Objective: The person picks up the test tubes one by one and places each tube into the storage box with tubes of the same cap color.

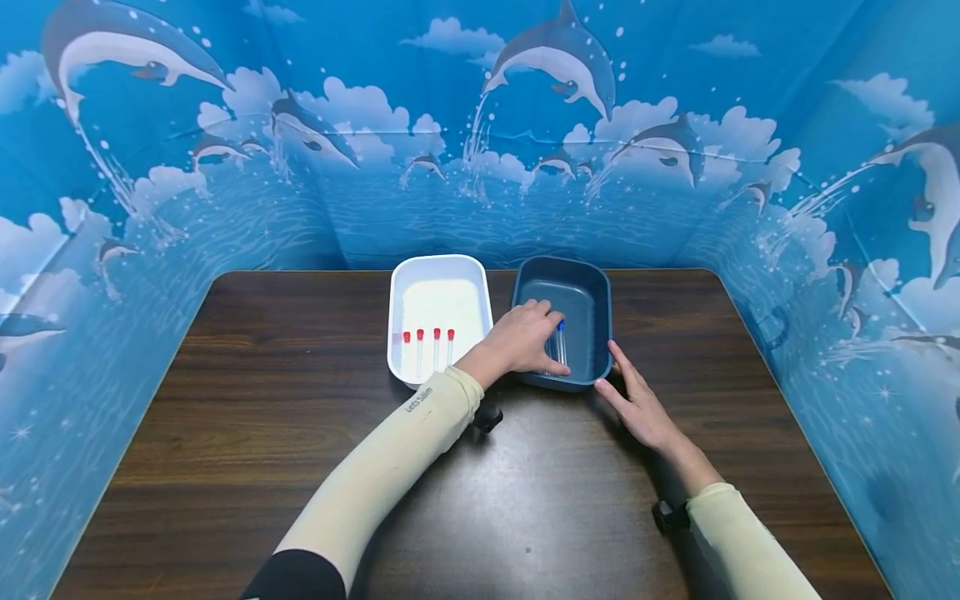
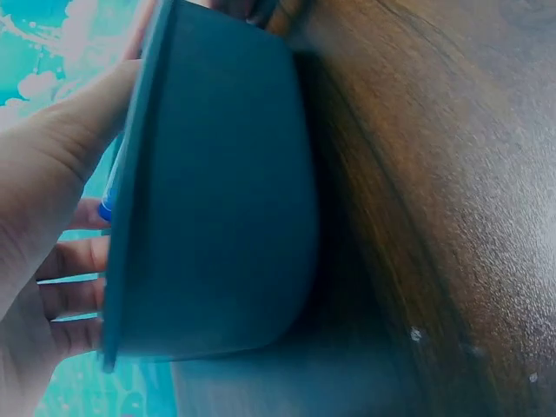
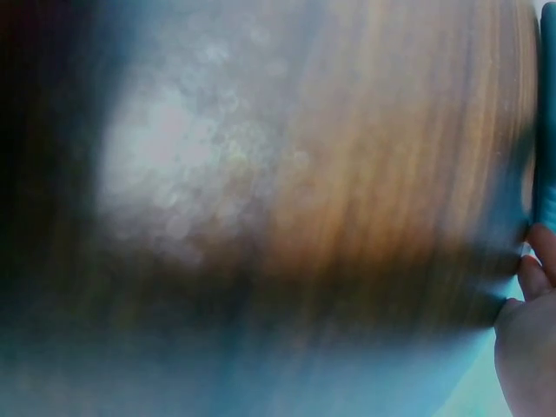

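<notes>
My left hand [image 1: 522, 337] reaches over the left side of a dark blue-grey tray [image 1: 573, 283]. Inside it lies a clear tube with a blue cap [image 1: 560, 325]; the cap is near my fingertips and my thumb is near the tube's lower end. The hand hides part of the tray floor, perhaps with more tubes. In the left wrist view, the blue cap [image 2: 106, 211] shows beside the fingers, past the rim. My right hand [image 1: 641, 408] touches the tray's near right corner with fingers extended. At the right wrist view's edge, only part of that hand [image 3: 532, 347] shows.
To the left stands a white tray [image 1: 442, 279] with several clear tubes with red caps [image 1: 437, 333] lying side by side. Both trays sit toward the back of a dark wooden table [image 1: 285, 367]. A blue dolphin-print curtain [image 1: 405, 200] surrounds the back and sides.
</notes>
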`<state>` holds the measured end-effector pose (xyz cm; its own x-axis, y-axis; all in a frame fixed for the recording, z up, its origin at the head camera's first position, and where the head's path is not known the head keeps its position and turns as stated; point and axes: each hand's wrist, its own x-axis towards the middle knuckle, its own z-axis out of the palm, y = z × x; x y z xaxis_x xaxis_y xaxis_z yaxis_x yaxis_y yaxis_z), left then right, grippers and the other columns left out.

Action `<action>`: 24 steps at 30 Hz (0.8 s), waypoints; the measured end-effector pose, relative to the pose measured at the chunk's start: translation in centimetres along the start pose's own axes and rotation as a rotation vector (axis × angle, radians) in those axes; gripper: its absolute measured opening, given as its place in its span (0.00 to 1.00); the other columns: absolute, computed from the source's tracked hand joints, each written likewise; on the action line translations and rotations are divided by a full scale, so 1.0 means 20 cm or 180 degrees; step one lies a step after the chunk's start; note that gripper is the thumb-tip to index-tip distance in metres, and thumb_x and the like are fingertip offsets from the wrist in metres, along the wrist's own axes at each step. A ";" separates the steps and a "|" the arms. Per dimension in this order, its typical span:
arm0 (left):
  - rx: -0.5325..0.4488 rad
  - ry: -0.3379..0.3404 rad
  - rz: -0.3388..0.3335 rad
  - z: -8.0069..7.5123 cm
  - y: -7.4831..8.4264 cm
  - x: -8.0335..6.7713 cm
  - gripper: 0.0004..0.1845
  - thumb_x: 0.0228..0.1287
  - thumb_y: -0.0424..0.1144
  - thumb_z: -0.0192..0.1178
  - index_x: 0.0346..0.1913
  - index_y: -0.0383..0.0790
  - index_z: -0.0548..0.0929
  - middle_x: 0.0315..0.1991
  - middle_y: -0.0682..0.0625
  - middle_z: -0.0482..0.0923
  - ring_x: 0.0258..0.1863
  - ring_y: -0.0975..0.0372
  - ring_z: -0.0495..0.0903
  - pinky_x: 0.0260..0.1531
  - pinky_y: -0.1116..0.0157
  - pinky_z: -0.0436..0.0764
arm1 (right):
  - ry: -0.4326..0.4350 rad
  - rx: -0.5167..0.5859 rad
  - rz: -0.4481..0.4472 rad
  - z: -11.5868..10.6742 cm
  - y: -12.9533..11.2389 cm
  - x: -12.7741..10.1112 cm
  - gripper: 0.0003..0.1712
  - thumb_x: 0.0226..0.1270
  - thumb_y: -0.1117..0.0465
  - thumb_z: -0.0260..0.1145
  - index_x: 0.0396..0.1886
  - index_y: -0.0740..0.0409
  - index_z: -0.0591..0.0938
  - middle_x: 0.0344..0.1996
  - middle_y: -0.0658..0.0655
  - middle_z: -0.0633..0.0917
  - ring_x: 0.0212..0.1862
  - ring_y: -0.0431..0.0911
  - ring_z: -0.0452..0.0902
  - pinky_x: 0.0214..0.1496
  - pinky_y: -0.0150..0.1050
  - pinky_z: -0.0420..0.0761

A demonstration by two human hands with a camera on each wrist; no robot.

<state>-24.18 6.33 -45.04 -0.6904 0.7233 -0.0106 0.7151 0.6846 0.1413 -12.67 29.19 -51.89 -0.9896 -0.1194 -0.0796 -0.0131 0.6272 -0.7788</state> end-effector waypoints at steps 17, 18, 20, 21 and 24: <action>0.0226 -0.0224 -0.0124 0.07 -0.01 0.06 0.50 0.48 0.75 0.62 0.66 0.40 0.73 0.54 0.46 0.73 0.49 0.57 0.70 0.55 0.58 0.73 | -0.0001 -0.0012 -0.0086 -0.02 0.02 0.03 0.40 0.76 0.43 0.52 0.79 0.33 0.43 0.69 0.70 0.63 0.70 0.65 0.57 0.62 0.72 0.54; 0.0241 -0.0230 -0.0126 0.07 -0.01 0.07 0.51 0.48 0.75 0.62 0.66 0.40 0.73 0.54 0.46 0.73 0.49 0.56 0.70 0.55 0.58 0.73 | -0.0004 -0.0019 -0.0081 -0.02 0.02 0.03 0.40 0.76 0.43 0.52 0.79 0.32 0.43 0.69 0.70 0.63 0.70 0.65 0.57 0.62 0.72 0.54; 0.0284 -0.0238 -0.0126 0.08 -0.01 0.08 0.51 0.48 0.76 0.61 0.66 0.41 0.73 0.54 0.46 0.73 0.49 0.56 0.71 0.55 0.58 0.73 | -0.0010 -0.0021 -0.0072 -0.02 0.02 0.04 0.40 0.76 0.42 0.52 0.79 0.32 0.42 0.69 0.70 0.63 0.70 0.65 0.57 0.62 0.73 0.54; 0.0306 -0.0247 -0.0126 0.08 -0.01 0.08 0.50 0.48 0.76 0.61 0.66 0.41 0.73 0.53 0.46 0.73 0.49 0.56 0.71 0.55 0.58 0.73 | -0.0015 -0.0022 -0.0069 -0.02 0.02 0.04 0.40 0.76 0.42 0.51 0.79 0.32 0.42 0.69 0.70 0.63 0.70 0.65 0.57 0.62 0.73 0.54; 0.0395 -0.0262 -0.0140 0.09 -0.01 0.09 0.50 0.47 0.77 0.60 0.64 0.41 0.75 0.52 0.47 0.73 0.48 0.57 0.71 0.53 0.58 0.73 | -0.0001 0.0005 -0.0106 -0.03 0.02 0.04 0.40 0.77 0.43 0.52 0.79 0.34 0.43 0.69 0.70 0.63 0.70 0.65 0.57 0.62 0.72 0.54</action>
<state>-25.43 7.70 -46.87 -0.7137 0.6939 -0.0960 0.6959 0.7179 0.0155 -13.49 29.74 -51.83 -0.9886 -0.1405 -0.0537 -0.0459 0.6216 -0.7820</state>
